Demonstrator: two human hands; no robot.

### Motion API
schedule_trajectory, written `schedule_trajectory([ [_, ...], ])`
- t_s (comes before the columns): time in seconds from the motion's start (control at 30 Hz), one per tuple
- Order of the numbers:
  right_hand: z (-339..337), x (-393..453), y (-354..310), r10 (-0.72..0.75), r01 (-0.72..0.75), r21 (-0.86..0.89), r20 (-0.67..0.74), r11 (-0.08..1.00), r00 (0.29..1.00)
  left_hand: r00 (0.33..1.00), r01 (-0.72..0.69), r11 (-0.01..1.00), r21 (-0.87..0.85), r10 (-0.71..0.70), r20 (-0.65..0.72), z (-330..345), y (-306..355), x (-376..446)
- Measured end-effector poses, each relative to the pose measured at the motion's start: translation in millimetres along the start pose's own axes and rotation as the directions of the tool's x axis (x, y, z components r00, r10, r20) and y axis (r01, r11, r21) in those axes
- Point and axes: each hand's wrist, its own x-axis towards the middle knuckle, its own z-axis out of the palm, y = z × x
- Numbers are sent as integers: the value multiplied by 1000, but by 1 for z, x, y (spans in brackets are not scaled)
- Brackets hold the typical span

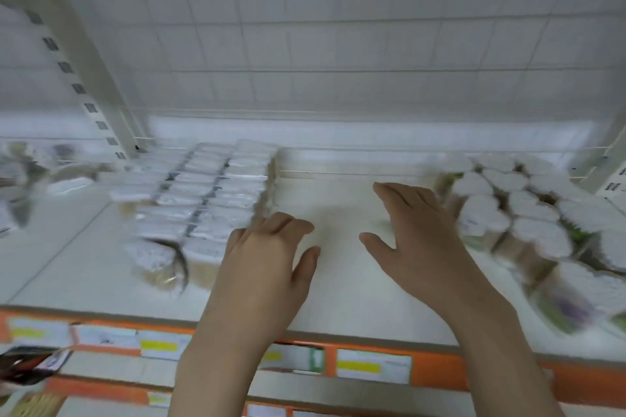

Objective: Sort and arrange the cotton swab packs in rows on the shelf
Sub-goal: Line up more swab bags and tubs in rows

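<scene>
The picture is blurred by motion. Flat cotton swab packs stand in tight rows on the left half of the white shelf. A looser cluster of bagged swab packs with white tips up fills the right side. My left hand hovers palm down over the bare middle strip, its fingertips next to the right edge of the left rows, holding nothing. My right hand is spread open over the same strip, its fingers close to the left edge of the right cluster, also with nothing in it.
An orange price rail with white and yellow labels runs along the shelf's front edge. A wire grid back panel closes the rear. A slotted upright stands at the left, with other blurred goods beyond it.
</scene>
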Motion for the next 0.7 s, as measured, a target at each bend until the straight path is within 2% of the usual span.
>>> schedule_trajectory([
  [0.2,35,11,-120,-29,39,84,-109,996,994,1000,13,999,-32,-14,-24,-70,-103,-34],
  [0.4,73,17,-224,-105,110,104,-54,988,993,990,133,991,1,-133,-48,-119,-198,-70],
  [0.7,94,21,-263,-139,139,102,-8,985,990,980,193,981,-19,-194,-33,-129,-249,-85],
])
